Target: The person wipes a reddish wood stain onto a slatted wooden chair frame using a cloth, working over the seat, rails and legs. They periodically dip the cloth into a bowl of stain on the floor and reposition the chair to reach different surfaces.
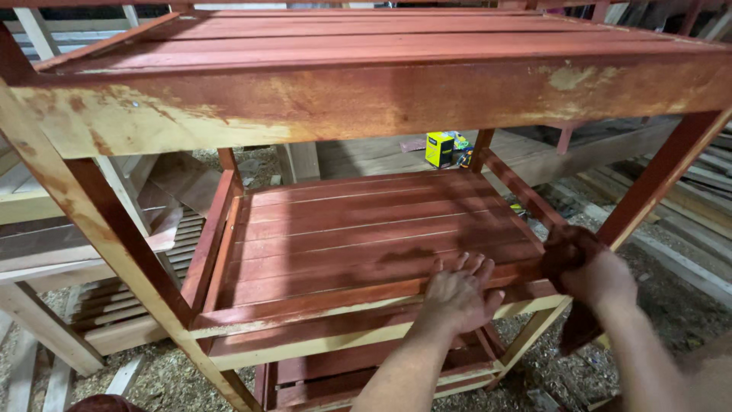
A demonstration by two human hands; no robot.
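Observation:
A wooden rack (381, 99) with slatted shelves stands in front of me, stained reddish brown with bare pale patches on its front rails and legs. My left hand (457, 294) lies flat, fingers spread, on the front edge of the middle shelf (358, 236). My right hand (591, 271) is closed on a dark, stain-soaked rag (560, 248) and presses it against the shelf's right front corner, beside the right leg (656, 183). A lower shelf (366, 374) shows beneath my left arm.
A yellow box (439, 149) and small colourful items sit on planks behind the rack. Unpainted wooden frames and slats (91, 252) stand to the left. Loose planks (686, 267) lie to the right, and sawdust covers the floor.

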